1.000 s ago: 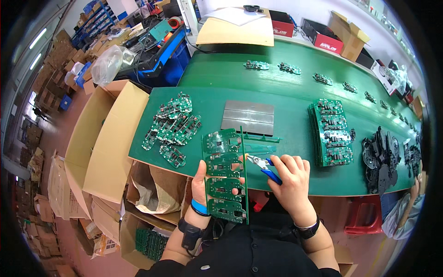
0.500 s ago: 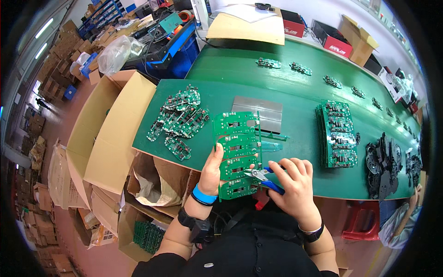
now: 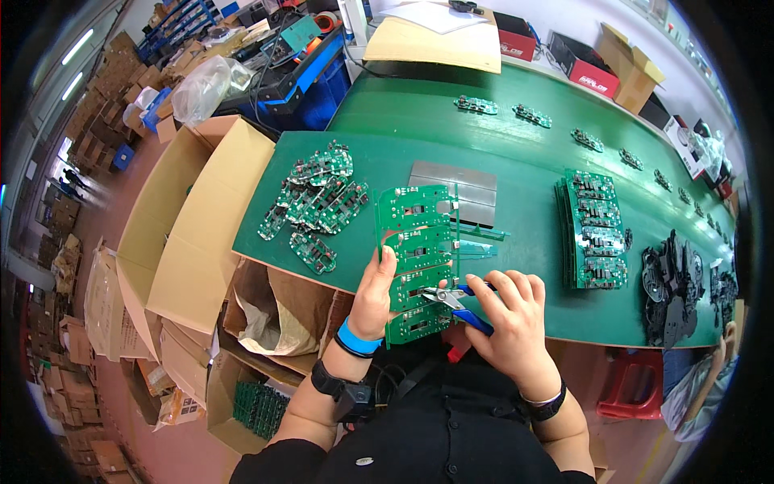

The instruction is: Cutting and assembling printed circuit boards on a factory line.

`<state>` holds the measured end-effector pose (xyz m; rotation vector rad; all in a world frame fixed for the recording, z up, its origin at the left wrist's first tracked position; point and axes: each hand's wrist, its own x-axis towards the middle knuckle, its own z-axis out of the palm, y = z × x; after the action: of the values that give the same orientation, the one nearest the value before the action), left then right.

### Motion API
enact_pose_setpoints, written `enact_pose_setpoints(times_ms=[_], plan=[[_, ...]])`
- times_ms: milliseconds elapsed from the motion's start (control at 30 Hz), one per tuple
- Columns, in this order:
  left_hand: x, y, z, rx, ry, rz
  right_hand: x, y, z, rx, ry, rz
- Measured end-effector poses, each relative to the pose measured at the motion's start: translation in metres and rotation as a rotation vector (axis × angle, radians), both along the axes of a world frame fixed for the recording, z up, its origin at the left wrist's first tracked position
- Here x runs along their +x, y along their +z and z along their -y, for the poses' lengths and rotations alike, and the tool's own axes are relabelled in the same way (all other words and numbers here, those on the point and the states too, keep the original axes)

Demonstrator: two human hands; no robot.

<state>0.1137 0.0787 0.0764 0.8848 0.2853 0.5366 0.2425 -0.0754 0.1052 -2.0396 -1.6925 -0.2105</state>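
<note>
My left hand [image 3: 372, 300] grips the left edge of a green circuit board panel [image 3: 419, 242], thumb on top. The panel holds several joined boards in a column, with thin side rails. In my right hand [image 3: 516, 319] are blue-handled side cutters [image 3: 474, 322], their jaws on the panel's right part, near the seam between the two lowest boards. Whether the jaws have closed on anything I cannot tell. Beyond the panel lie a grey metal plate [image 3: 463, 189] and cut-off green strips [image 3: 481, 232]. Loose separated circuit boards [image 3: 322, 202] are piled to the left.
A stack of circuit board panels [image 3: 595, 234] and black plastic parts [image 3: 673, 286] stand to the right. Small boards [image 3: 532, 115] line the far green belt. Open cardboard boxes [image 3: 205, 226] flank the table's left. Another person's arm [image 3: 709, 375] shows beside a red stool [image 3: 631, 385].
The cutters have shifted slightly left and up, farther over the panel. My left hand keeps its hold. The whole view has moved a little.
</note>
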Motion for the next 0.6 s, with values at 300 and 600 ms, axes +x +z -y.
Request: enact_pose_setpoints(times_ms=[300, 600], plan=[[0.0021, 0.0011, 0.0008, -0.026, -0.008, 0.038, -0.0017, -0.0017, 0.0003, -0.005, -0.01, 0.003], [0.0008, -0.002, -0.003, -0.032, -0.019, -0.001, -0.002, -0.006, 0.001, 0.008, -0.013, 0.088]])
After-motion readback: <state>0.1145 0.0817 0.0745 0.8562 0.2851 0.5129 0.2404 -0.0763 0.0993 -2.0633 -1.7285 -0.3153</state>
